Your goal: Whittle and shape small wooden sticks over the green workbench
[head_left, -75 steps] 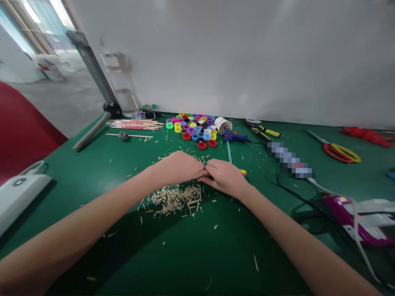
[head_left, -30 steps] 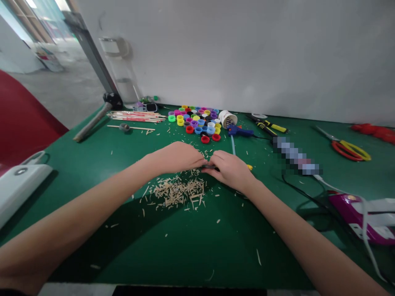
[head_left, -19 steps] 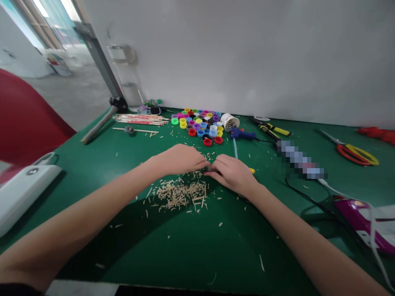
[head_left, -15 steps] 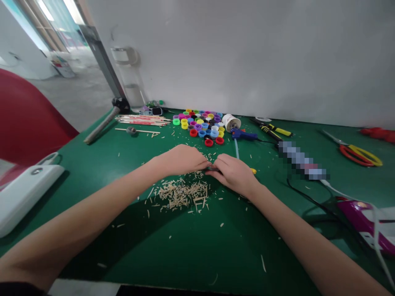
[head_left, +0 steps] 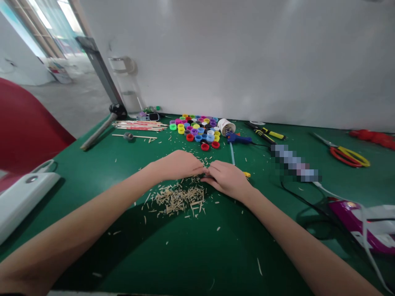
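My left hand (head_left: 182, 165) and my right hand (head_left: 226, 176) meet above the table with their fingertips touching. Both are closed in a pinch, and the small thing between the fingers is mostly hidden. A pile of short pale wood slivers (head_left: 180, 199) lies just below the hands, with loose bits scattered around it. Past my right hand, a small yellow piece (head_left: 247, 174) sticks out; its kind is hidden. Colourful bottle caps (head_left: 197, 131) are spread beyond the fingers.
The green table (head_left: 191, 255) carries a blue glue gun (head_left: 239, 138), a tipped white tub (head_left: 226, 126), a yellow-black tool (head_left: 265, 131), scissors (head_left: 345, 154), a power strip (head_left: 294, 162) with cords, a purple-white device (head_left: 348, 218), a hammer (head_left: 100, 129), packed sticks (head_left: 140, 125) and a white box (head_left: 24, 201).
The view has shifted slightly, so the table things sit a little lower and further left. My hands stay together; the grey thing seen between them before is now almost covered by the fingers.
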A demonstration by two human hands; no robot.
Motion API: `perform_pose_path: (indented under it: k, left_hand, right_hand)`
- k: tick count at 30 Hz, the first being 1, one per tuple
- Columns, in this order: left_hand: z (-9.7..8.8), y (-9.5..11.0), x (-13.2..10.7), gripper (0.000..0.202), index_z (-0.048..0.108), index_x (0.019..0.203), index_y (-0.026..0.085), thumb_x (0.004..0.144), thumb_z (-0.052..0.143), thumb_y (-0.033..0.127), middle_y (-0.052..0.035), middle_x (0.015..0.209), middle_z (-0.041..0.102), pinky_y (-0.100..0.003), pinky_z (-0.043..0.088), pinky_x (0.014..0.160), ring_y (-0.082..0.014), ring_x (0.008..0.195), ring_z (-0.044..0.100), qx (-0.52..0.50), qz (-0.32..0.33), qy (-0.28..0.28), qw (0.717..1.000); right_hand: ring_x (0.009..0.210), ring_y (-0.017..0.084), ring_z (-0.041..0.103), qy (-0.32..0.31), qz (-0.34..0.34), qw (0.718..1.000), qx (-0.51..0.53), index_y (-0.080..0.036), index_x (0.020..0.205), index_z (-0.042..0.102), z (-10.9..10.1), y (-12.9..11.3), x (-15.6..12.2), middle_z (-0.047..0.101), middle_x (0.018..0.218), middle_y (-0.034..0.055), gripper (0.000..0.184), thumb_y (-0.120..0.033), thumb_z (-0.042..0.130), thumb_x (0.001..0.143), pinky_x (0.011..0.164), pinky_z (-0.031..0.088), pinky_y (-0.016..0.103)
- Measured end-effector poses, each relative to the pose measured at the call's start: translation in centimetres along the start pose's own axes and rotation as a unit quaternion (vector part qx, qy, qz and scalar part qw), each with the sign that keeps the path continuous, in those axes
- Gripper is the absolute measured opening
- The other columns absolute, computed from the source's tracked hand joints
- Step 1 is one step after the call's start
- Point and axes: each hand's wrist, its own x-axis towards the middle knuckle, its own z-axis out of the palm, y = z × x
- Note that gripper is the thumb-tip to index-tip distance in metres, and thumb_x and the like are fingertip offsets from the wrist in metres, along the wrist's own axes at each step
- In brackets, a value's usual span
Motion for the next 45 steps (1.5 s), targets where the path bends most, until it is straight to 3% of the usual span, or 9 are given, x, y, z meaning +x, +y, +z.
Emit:
perform_pose_path:
  k: [6, 15, 23, 29, 45]
  left_hand:
    - [0.2, -0.4, 0.0, 0.051, 0.048, 0.058, 0.019, 0.097, 0.024, 0.043, -0.0003, 0.053, 0.053, -0.028, 0.025, 0.048, -0.0115, 0.044, 0.038, -0.007, -0.002, 0.006, 1.000]
    - [0.3, 0.4, 0.3, 0.048, 0.049, 0.057, 0.017, 0.097, 0.030, 0.036, -0.0014, 0.054, 0.052, -0.029, 0.021, 0.045, -0.0103, 0.043, 0.036, 0.050, 0.012, 0.021, 0.998]
    - [0.2, 0.3, 0.0, 0.047, 0.046, 0.058, 0.018, 0.097, 0.030, 0.038, -0.0004, 0.054, 0.053, -0.028, 0.021, 0.044, -0.0102, 0.044, 0.036, 0.056, 0.024, 0.018, 0.998]
    - [0.0, 0.1, -0.2, 0.048, 0.046, 0.058, 0.018, 0.097, 0.028, 0.040, -0.0005, 0.053, 0.053, -0.028, 0.023, 0.045, -0.0106, 0.044, 0.038, 0.016, -0.002, 0.016, 1.000]
    - [0.3, 1.4, 0.1, 0.045, 0.051, 0.059, 0.018, 0.097, 0.030, 0.034, -0.0016, 0.055, 0.055, -0.029, 0.022, 0.043, -0.0108, 0.044, 0.037, 0.084, 0.020, 0.007, 0.996]
  right_hand:
    - [0.067, 0.016, 0.047, 0.025, 0.015, 1.000, -0.005, -0.016, 0.075, 0.055, -0.3, -0.2, -0.2, 0.054, 0.072, 0.0048, 0.030, -0.037, 0.044, 0.093, 0.058, 0.031, 0.029]
    - [0.069, 0.015, 0.051, -0.055, 0.034, 0.994, 0.084, -0.017, 0.080, 0.055, -0.1, 0.3, 0.8, 0.057, 0.076, 0.0035, 0.021, -0.037, 0.053, 0.089, 0.059, 0.035, 0.026]
    - [0.068, 0.016, 0.046, -0.001, 0.004, 1.000, 0.017, -0.016, 0.078, 0.054, -0.2, -0.1, -0.3, 0.054, 0.072, 0.0044, 0.029, -0.038, 0.044, 0.093, 0.058, 0.032, 0.028]
    - [0.067, 0.016, 0.043, 0.026, 0.024, 0.999, 0.008, -0.017, 0.075, 0.053, -0.3, -0.2, -0.7, 0.052, 0.072, 0.0039, 0.029, -0.037, 0.044, 0.093, 0.058, 0.031, 0.028]
    - [0.066, 0.013, 0.049, -0.077, 0.071, 0.990, 0.092, -0.018, 0.075, 0.052, -0.3, 0.2, 0.6, 0.057, 0.075, 0.0013, 0.023, -0.038, 0.060, 0.084, 0.054, 0.032, 0.025]
